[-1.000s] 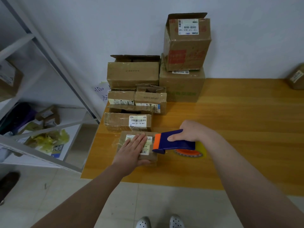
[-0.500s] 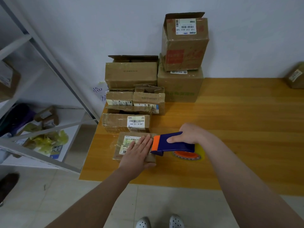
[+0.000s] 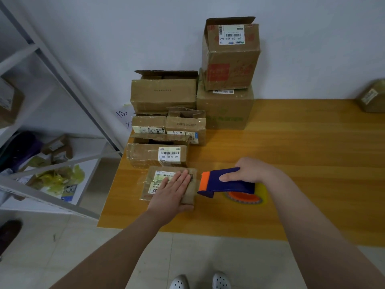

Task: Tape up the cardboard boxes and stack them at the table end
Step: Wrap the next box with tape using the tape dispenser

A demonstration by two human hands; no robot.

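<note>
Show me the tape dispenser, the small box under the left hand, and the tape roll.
tape dispenser (image 3: 235,186): head view, on its blue body.
small box (image 3: 160,178): head view, on its printed label.
tape roll (image 3: 244,197): head view, on its orange core.

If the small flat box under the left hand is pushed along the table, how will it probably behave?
The small flat box sits low and wide, so it should slide, not tip. Shiny film wraps it and the table looks smooth, so it may slip easily; the left hand pressing flat on it fits that. Weight cannot be judged.
</note>
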